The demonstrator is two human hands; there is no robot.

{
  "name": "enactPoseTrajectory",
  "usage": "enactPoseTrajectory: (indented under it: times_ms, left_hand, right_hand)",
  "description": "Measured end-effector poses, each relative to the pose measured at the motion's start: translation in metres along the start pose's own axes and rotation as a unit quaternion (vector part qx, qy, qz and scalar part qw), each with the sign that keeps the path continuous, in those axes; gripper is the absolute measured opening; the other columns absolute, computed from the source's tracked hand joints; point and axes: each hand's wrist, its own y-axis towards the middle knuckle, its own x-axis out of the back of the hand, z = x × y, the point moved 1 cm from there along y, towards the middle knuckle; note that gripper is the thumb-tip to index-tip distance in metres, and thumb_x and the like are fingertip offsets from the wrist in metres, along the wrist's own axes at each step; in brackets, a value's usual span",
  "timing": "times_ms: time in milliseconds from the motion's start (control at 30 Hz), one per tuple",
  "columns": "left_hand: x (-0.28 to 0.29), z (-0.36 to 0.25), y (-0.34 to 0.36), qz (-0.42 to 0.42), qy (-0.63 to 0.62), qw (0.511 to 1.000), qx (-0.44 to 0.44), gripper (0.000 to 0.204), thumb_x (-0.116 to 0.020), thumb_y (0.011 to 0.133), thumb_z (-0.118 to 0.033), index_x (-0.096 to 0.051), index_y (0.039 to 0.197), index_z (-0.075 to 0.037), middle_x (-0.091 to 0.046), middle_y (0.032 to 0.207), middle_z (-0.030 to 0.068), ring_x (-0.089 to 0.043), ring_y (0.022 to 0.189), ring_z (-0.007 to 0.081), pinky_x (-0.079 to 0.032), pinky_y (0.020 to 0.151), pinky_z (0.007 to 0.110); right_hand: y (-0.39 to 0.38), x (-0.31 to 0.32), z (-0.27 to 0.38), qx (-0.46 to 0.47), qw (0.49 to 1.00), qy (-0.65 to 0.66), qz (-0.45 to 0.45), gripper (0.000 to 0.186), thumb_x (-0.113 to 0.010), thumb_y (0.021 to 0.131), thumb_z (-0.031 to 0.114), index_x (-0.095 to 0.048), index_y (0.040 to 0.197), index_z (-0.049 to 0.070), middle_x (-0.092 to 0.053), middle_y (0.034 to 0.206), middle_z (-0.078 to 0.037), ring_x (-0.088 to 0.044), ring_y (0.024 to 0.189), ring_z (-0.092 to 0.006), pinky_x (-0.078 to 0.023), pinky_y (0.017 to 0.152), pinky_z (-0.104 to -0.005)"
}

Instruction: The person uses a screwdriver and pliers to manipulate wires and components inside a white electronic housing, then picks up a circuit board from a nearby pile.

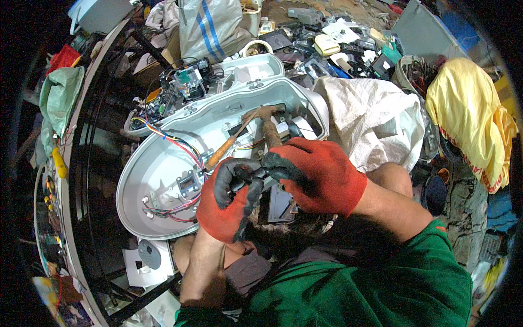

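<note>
while the left grip [222, 203] clasps a small dark part [258, 173], the right grip [321, 175] pinches it too.

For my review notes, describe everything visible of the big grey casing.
The casing is a long, rounded pale grey shell, seemingly plastic or painted metal, open side up. Inside are, among others, coloured wires, a square fitting and a wooden-handled tool. A white sack sits beside its right end. The left hand and right hand are over its near side; contact is unclear.
</note>
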Motion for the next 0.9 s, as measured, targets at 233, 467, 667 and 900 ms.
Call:
enactPoseTrajectory:
  times_ms: [233, 467, 667, 900]
  left_hand:
    - [-0.002, -0.011, 0.003, 0.024, 0.015, 0.998, -0.053, 0.028, -0.057, 0.085, -0.008, -0.056, 0.112, 0.001, -0.064, 0.094, 0.0097, -0.062, 0.087, 0.0153, -0.049, 0.081, 0.029]
    - [0.004, 0.001, 0.009, 0.049, -0.312, 0.942, 0.115, 0.029, -0.065, 0.086, -0.016, -0.056, 0.110, -0.001, -0.063, 0.087, 0.0063, -0.061, 0.073, 0.0133, -0.050, 0.066, 0.027]
    - [0.003, 0.008, 0.011, 0.036, -0.446, 0.889, 0.098, 0.033, -0.064, 0.084, -0.016, -0.054, 0.110, 0.001, -0.061, 0.088, 0.0108, -0.060, 0.071, 0.0191, -0.050, 0.061, 0.030]
    - [0.011, 0.008, 0.014, 0.064, -0.521, 0.848, 0.069, 0.035, -0.064, 0.079, -0.019, -0.054, 0.104, 0.003, -0.058, 0.086, 0.0127, -0.059, 0.071, 0.0247, -0.050, 0.059, 0.034]
  right_hand:
    - [0.001, 0.003, -0.004, -0.044, 0.997, 0.027, 0.055, 0.037, -0.066, 0.073, 0.017, -0.059, 0.107, 0.004, -0.061, 0.090, -0.018, -0.061, 0.079, -0.0396, -0.050, 0.067, -0.0461]
    - [0.012, 0.002, -0.018, -0.016, 0.988, 0.153, 0.013, 0.037, -0.067, 0.078, 0.024, -0.061, 0.108, 0.004, -0.065, 0.090, -0.018, -0.064, 0.083, -0.0363, -0.051, 0.076, -0.0402]
    - [0.009, 0.000, -0.016, -0.125, 0.936, 0.327, 0.013, 0.037, -0.066, 0.083, 0.019, -0.061, 0.115, 0.002, -0.067, 0.101, -0.010, -0.062, 0.093, -0.0170, -0.049, 0.084, -0.0315]
    - [0.015, 0.006, -0.013, -0.213, 0.873, 0.438, 0.011, 0.044, -0.073, 0.079, 0.021, -0.059, 0.115, 0.001, -0.065, 0.107, -0.005, -0.060, 0.096, -0.0131, -0.047, 0.087, -0.0301]
